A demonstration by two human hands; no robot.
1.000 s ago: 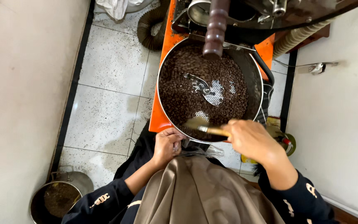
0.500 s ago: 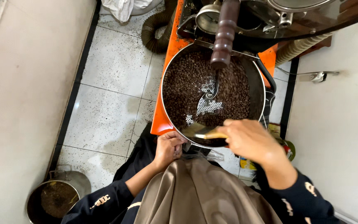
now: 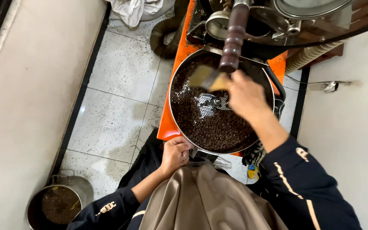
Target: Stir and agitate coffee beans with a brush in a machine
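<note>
While the right hand reaches out over the round cooling tray of the roaster, its fingers are closed around a small brush, whose pale bristles blur above the far side of the tray, just beside the dark wooden handle that hangs down from the machine. The left hand sits at the near rim, fingers curled over the metal edge as if to steady it; whether it truly clamps the rim or only rests there I cannot tell. The tray is mostly covered with dark roasted beans, heaped toward the near and right side, but a bare patch of perforated metal shows around the central stirring arm, so the beans look partly swept aside and far from cleared. By my reckoning the work is somewhere in its middle: the beans are out of the drum and spread in the tray, yet nearly all of them still lie there. The orange body of the machine frames the tray, a ribbed hose curls on the speckled tile floor beyond it, and a metal bucket with brownish chaff stands down by the person's left side, well apart from the tray.
</note>
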